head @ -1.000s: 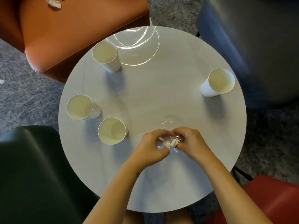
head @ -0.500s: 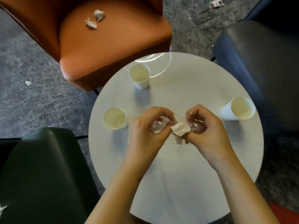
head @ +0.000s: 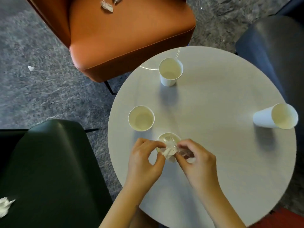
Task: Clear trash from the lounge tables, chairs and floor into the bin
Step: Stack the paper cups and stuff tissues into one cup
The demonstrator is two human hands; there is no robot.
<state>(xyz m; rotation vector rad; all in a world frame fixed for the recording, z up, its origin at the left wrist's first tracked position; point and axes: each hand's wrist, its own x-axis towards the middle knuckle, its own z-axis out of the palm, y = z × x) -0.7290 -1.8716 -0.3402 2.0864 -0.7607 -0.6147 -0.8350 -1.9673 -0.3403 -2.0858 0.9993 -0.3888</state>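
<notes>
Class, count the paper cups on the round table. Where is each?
4. Far cup by the orange chair; left cup and right cup near the table edges; near cup partly hidden behind the left hand and right hand pinching crumpled trash.

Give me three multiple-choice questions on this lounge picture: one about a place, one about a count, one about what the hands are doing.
1. Where do the crumpled paper scraps at the top of the view lie?
A. on the orange chair
B. in a bin
C. on a shelf

2. How many paper cups are on the round table?
A. two
B. four
C. seven

3. What are the left hand and right hand doing?
A. lying flat, holding nothing
B. both pinching one crumpled wad
C. each lifting a cup

Answers:
1 A: the scraps rest on the orange seat.
2 B: three are in full view, and a fourth cup shows partly behind the hands.
3 B: fingers of both hands curl onto the same wad above the table.
</notes>
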